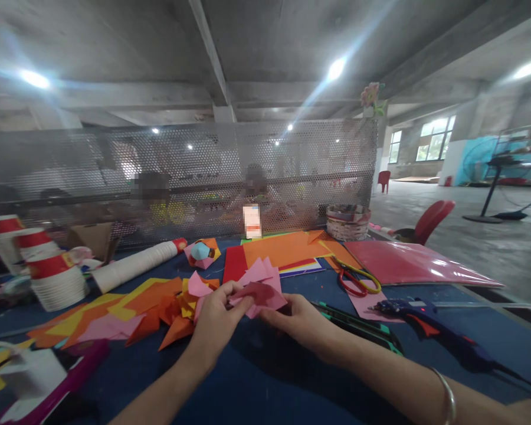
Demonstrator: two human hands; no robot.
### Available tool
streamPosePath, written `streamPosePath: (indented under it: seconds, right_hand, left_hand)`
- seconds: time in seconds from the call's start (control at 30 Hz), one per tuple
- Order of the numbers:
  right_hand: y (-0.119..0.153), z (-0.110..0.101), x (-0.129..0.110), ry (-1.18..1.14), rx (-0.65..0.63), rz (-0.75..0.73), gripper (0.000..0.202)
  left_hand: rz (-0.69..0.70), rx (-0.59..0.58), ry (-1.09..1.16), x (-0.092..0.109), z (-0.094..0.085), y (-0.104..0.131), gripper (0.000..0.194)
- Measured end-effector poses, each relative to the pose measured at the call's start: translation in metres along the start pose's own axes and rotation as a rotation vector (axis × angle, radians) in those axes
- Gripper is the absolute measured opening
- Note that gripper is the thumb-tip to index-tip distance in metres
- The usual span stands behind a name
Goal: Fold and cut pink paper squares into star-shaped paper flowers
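Between my two hands, above the blue tabletop, is a piece of pink folded paper point(262, 297). My left hand point(221, 313) grips its left side, thumb on top. At its right corner my right hand point(298, 321) pinches the edge with thumb and fingers. More pink paper point(259, 273) shows just behind it. Left of my left hand lies a heap of folded orange and yellow paper pieces point(177, 307). A folded paper piece with a light blue centre point(201, 252) sits farther back. Nearest my right forearm is a green and black utility knife point(358, 327).
Scissors point(358, 280) and a glue gun point(425, 316) lie on the right, with a pink folder point(416, 262) behind. Coloured sheets point(283, 251) and a woven basket point(348, 222) stand at the back. Paper cups point(57, 280) and a white power adapter point(35, 375) are left. A perforated screen point(203, 153) borders the table.
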State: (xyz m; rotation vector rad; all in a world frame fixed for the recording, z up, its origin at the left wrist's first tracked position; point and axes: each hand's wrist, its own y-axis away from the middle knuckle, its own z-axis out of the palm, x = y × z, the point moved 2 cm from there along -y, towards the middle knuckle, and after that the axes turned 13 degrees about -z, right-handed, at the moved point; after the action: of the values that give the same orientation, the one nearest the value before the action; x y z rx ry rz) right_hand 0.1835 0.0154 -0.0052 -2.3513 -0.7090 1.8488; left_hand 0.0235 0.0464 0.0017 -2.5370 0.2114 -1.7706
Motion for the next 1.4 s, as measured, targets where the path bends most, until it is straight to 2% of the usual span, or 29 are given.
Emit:
streamPosePath:
  seconds: [0.13,0.27,0.43,0.53,0.8,1.07,1.27,1.4]
  right_hand:
    - [-0.001,-0.002,0.005,0.015,0.059,-0.024,0.016]
    - [-0.004,-0.005,0.006,0.027,0.106,-0.058,0.017]
    - [-0.002,-0.002,0.003,0.005,0.040,-0.101,0.023]
    - [-0.003,-0.003,0.004,0.015,0.041,-0.124,0.020]
    - [-0.006,-0.014,0.010,0.108,0.164,-0.085,0.018]
    - [-0.006,-0.013,0.007,0.157,0.146,-0.109,0.014]
    - [-0.005,-0.009,0.008,0.213,0.126,-0.098,0.006]
    - [-0.003,-0.005,0.006,0.236,0.096,-0.096,0.004]
  left_hand:
    - [-0.054,-0.087,0.089,0.001,0.005,0.002,0.023]
    - [-0.094,-0.153,0.151,0.002,0.008,0.004,0.028]
    - [-0.164,-0.233,0.217,-0.001,0.011,0.005,0.030]
    - [-0.198,-0.283,0.214,-0.001,0.012,0.006,0.031]
    - [-0.213,-0.364,0.140,0.000,0.014,0.008,0.038]
    - [-0.113,-0.372,0.072,0.002,0.016,0.010,0.032]
    - [0.044,-0.211,0.026,0.010,0.009,0.008,0.020]
    - [0.080,-0.161,0.014,0.011,0.006,0.005,0.016]
